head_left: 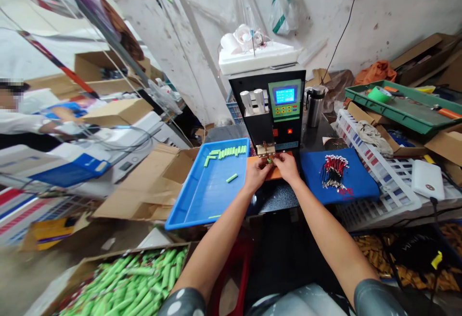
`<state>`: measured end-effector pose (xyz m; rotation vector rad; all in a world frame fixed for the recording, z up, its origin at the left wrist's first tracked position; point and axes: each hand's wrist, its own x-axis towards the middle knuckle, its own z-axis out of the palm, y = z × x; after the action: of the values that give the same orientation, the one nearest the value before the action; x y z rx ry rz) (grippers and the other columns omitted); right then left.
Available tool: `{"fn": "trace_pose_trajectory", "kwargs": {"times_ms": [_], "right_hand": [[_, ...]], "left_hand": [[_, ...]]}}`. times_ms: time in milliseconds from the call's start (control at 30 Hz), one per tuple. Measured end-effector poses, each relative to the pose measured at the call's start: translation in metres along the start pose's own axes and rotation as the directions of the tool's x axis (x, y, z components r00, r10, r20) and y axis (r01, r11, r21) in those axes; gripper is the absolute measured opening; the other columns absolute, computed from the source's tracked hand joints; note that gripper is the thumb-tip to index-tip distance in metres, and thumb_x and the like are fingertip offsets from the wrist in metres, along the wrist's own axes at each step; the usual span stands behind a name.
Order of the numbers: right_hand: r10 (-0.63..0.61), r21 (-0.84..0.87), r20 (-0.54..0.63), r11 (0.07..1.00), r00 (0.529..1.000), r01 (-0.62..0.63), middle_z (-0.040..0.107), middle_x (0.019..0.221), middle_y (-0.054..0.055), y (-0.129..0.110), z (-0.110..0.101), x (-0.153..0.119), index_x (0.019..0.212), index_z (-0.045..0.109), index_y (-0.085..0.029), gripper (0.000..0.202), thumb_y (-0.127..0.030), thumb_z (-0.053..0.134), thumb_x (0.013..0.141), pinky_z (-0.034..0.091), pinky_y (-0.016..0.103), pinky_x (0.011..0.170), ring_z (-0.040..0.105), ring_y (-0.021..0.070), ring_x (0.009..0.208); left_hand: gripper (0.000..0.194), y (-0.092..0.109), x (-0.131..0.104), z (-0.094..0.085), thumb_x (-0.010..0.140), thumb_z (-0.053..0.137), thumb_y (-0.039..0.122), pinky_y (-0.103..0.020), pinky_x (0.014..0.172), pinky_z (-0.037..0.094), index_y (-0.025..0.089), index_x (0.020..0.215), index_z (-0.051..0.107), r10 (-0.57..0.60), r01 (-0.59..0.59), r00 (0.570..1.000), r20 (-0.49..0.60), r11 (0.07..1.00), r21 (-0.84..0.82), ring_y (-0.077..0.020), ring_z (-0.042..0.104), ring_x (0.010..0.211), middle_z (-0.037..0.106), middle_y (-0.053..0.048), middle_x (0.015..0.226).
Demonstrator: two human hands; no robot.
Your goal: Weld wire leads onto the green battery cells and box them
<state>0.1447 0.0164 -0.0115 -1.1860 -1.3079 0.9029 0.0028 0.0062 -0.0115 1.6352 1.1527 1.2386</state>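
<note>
Both of my hands meet at the base of a black spot welder point(258, 114) with a lit blue screen. My left hand point(255, 174) is closed on a green battery cell point(269, 160) directly under the copper electrode tips point(266, 147). On the cell's other side, my right hand point(287, 167) is pinched shut near its end; whatever its fingertips hold is too small to make out. The orange work plate point(276, 174) lies beneath both hands. To the left, a blue tray point(202, 195) bears a row of green cells point(231, 152) and one loose cell point(232, 178).
A bundle of red and black wire leads point(335, 170) lies on a blue cloth point(314, 181) at right. A box of green cells point(130, 287) stands low at left. White crate point(382, 176), steel flask point(316, 107) and green tray point(407, 111) are rightward. A co-worker's arm point(46, 126) shows far left.
</note>
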Motion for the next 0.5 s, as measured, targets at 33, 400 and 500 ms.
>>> {"fn": "trace_pose_trajectory", "kwargs": {"times_ms": [33,400,500], "right_hand": [[0.022,0.026,0.016,0.999,1.000,-0.022,0.069,0.073,0.004,0.001,-0.002,-0.001,0.072,0.066,-0.017,0.024,-0.039,0.062,0.080,0.050,0.030,0.069,0.065,0.0207,0.074],[0.191,0.267,0.065,0.942,0.979,-0.201,0.061,0.065,0.002,-0.010,-0.030,-0.057,0.086,0.064,-0.013,0.041,-0.049,0.073,0.070,0.049,0.022,0.042,0.058,0.0129,0.051],[0.198,0.271,0.134,0.935,0.971,-0.228,0.059,0.062,0.000,-0.013,-0.028,-0.071,0.086,0.062,-0.013,0.038,-0.045,0.073,0.068,0.045,0.020,0.038,0.054,0.0108,0.047]], "left_hand": [[0.030,0.000,0.000,0.000,0.080,0.066,0.039,-0.022,0.057,0.045,0.013,0.093,0.070,-0.016,0.016,1.000,-0.001,1.000,0.005,-0.0129,0.057,0.060,0.068,-0.003,0.073],[0.025,0.018,-0.014,0.002,0.080,0.066,0.038,-0.021,0.054,0.040,0.014,0.083,0.071,0.090,-0.078,0.995,-0.054,0.978,0.193,-0.0122,0.054,0.057,0.063,-0.001,0.066],[0.019,0.026,-0.022,0.003,0.082,0.065,0.033,-0.026,0.069,0.046,0.018,0.091,0.073,0.211,-0.186,0.976,-0.055,0.937,0.296,-0.0157,0.060,0.071,0.068,-0.003,0.077]]}}
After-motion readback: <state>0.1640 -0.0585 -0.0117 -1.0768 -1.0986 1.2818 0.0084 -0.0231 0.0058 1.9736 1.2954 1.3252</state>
